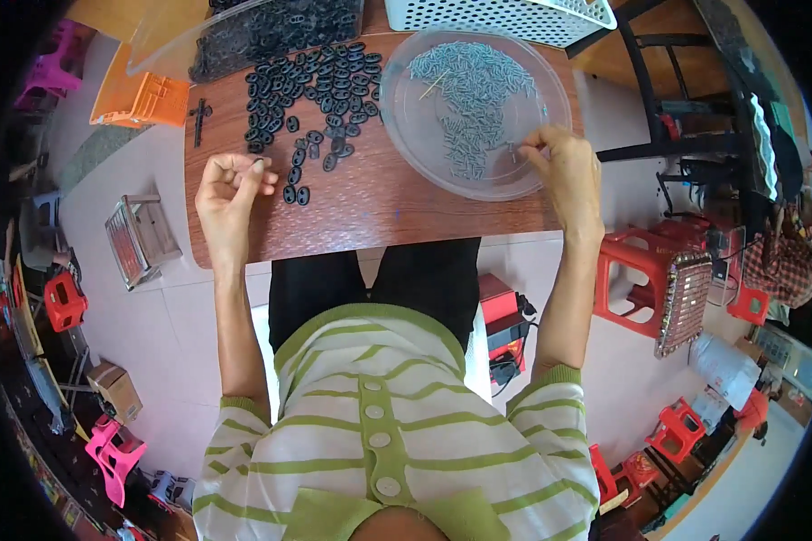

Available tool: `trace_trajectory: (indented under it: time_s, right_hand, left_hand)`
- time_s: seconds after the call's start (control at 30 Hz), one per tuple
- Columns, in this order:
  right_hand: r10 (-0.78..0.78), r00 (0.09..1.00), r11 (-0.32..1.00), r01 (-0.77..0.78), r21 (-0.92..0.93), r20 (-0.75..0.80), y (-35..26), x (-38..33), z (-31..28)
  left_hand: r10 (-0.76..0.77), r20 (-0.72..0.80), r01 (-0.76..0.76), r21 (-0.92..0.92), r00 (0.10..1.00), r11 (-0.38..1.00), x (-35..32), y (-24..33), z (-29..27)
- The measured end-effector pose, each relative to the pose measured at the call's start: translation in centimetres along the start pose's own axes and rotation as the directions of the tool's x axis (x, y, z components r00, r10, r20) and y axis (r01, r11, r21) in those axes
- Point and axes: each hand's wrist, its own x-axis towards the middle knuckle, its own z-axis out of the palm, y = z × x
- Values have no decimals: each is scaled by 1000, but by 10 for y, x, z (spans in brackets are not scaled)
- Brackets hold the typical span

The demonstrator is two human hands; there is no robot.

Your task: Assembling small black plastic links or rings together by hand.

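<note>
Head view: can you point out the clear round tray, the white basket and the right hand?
Clear round tray (413,119): head view, bare floor.
White basket (505,20): head view, holed side wall.
Right hand (568,169): head view, back of the hand.

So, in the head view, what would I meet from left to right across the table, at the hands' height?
Left hand, two nearest black oval pieces, round clear tray with small grey-blue pieces, right hand over the tray's right rim.
</note>
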Motion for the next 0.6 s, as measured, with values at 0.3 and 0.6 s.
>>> trace_trajectory:
  time_s: [0.3, 0.6]
  right_hand:
    - [40, 996, 996, -34, -81, 84, -6, -2, 9]
    - [55, 987, 997, -46, -62, 151, -5, 4, 14]
  left_hand:
    - [-161, 222, 232, -345, 962, 910, -34, 13, 19]
    - [-259, 374, 394, -347, 890, 851, -52, 9, 35]
